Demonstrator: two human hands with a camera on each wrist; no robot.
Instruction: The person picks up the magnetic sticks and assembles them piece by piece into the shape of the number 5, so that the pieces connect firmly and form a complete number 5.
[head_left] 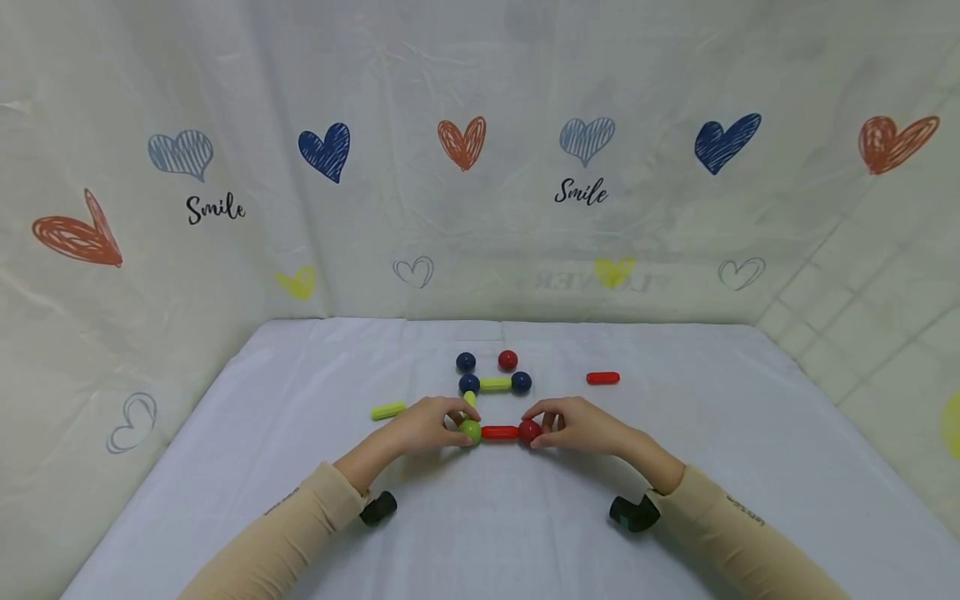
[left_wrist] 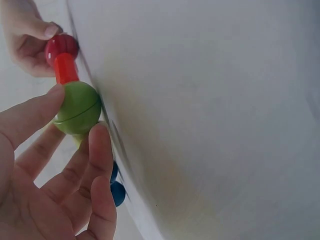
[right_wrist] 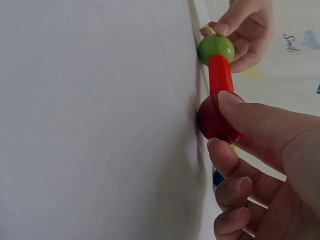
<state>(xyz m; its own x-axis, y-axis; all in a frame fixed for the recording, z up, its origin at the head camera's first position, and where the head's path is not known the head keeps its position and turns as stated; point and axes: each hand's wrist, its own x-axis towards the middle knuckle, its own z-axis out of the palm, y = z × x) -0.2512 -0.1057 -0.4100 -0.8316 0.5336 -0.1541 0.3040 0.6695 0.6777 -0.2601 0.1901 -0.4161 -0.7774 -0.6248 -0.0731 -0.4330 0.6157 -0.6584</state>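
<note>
My left hand [head_left: 431, 423] pinches a green ball [left_wrist: 79, 107] between thumb and fingers. With thumb and fingers, my right hand [head_left: 581, 425] grips a red ball [right_wrist: 216, 117]. A red rod [head_left: 499, 432] spans the gap between these two balls, touching both. Behind the green ball, a yellow-green rod [head_left: 470, 398], partly hidden by the left fingers, runs back to a dark blue ball [head_left: 469, 383]. From that ball another yellow-green rod [head_left: 495, 384] leads right to a second dark blue ball [head_left: 521, 382].
Loose on the white-covered table [head_left: 502, 533] lie a dark blue ball [head_left: 466, 362] and a red ball [head_left: 507, 360] at the back. A yellow-green rod [head_left: 387, 411] lies by the left hand, and a red rod [head_left: 603, 378] at the back right. A heart-printed curtain [head_left: 510, 225] hangs behind.
</note>
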